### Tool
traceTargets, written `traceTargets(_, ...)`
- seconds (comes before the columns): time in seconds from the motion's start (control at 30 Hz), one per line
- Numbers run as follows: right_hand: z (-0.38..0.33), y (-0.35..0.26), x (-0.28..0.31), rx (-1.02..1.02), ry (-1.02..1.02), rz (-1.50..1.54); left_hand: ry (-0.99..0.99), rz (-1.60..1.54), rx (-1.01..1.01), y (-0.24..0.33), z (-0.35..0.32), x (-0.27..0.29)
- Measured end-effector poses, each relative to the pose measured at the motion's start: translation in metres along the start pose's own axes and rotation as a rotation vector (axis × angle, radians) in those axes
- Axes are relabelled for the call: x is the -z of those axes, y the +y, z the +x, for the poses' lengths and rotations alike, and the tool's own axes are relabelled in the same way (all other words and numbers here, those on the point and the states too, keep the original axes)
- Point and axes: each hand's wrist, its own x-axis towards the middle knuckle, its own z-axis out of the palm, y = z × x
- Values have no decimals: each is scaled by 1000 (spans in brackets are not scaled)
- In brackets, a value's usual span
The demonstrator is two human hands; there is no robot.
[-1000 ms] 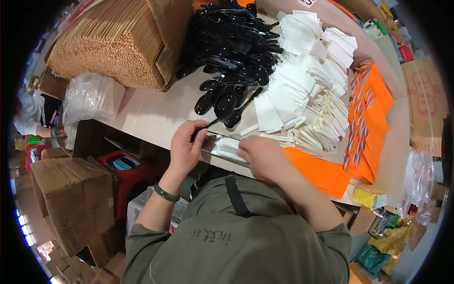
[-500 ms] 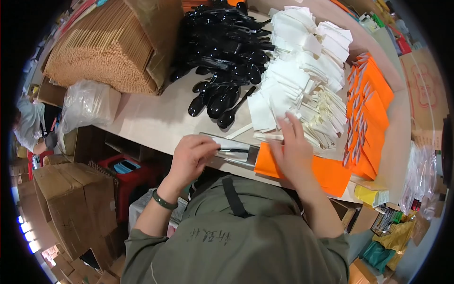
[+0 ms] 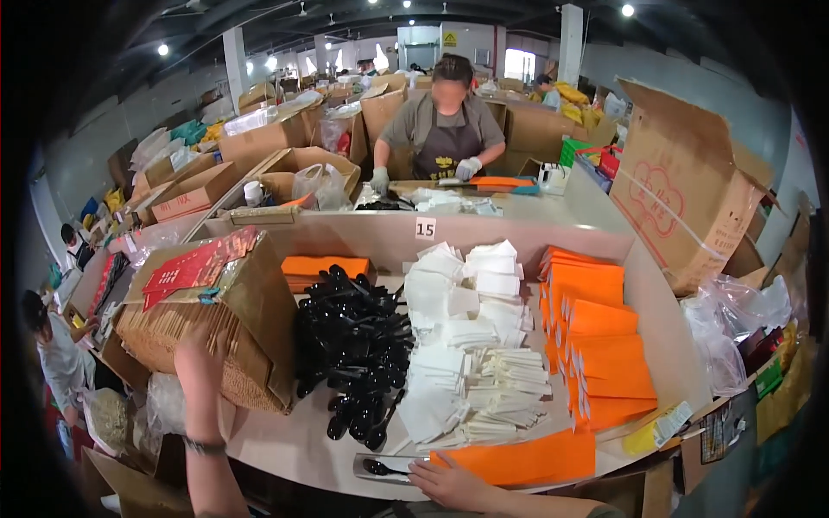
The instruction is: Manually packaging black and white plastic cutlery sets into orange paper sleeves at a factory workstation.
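Observation:
My left hand (image 3: 201, 367), smeared by motion, reaches to the front of a cardboard box packed with thin wooden sticks that look like chopsticks (image 3: 259, 373); whether its fingers have hold of any I cannot make out. My right hand (image 3: 451, 483) rests with fingers stretched out at the left end of a long orange paper sleeve (image 3: 527, 457), next to a shallow metal trough (image 3: 363, 459). One black plastic spoon (image 3: 377, 468) lies in the trough, its handle running toward my right fingers. Behind are a heap of black spoons (image 3: 354, 332) and white napkins (image 3: 432, 388).
Stacked orange sleeves (image 3: 609, 371) stand at the right, by a yellow container (image 3: 643, 439). More orange packets (image 3: 324, 269) lie at the back. Beyond the table's raised partition (image 3: 518, 235), a gloved person (image 3: 445, 129) works. A large carton (image 3: 665, 190) rises at far right.
My left hand has left the spoon in the trough and moved left to the box of sticks. My right hand stays at the sleeve's end. The view has tipped upward.

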Motion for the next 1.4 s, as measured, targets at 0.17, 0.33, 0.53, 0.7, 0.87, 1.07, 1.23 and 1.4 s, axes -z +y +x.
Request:
traceTargets(0.17, 5, 8, 6, -9, -46, 56, -472, 49, 66, -9, 44, -12)
traceTargets(0.33, -2, 8, 8, -97, -13, 76, -304, 129, 53, -14, 39, -25)
traceTargets(0.53, -6, 21, 18, -124, 102, 193, -143, -311, 483, -40, -90, 20)
traceTargets(0.7, -2, 16, 40, -202, 2, 252, -650, -893, 666, 39, -220, -4)
traceTargets(0.87, -3, 9, 57, -148, -176, 4, -1096, -956, 380, 74, -196, -15)
traceTargets(1.07, 6, 5, 43, -91, -76, 42, -1022, -903, 229, 128, -205, -31)
traceTargets(1.23, 13, 3, 48, -241, 27, 85, -789, -622, 313, 182, -218, -30)
traceTargets(1.4, 7, 10, 44, -230, 65, 100, -1118, -1258, 647, 223, -217, -19)
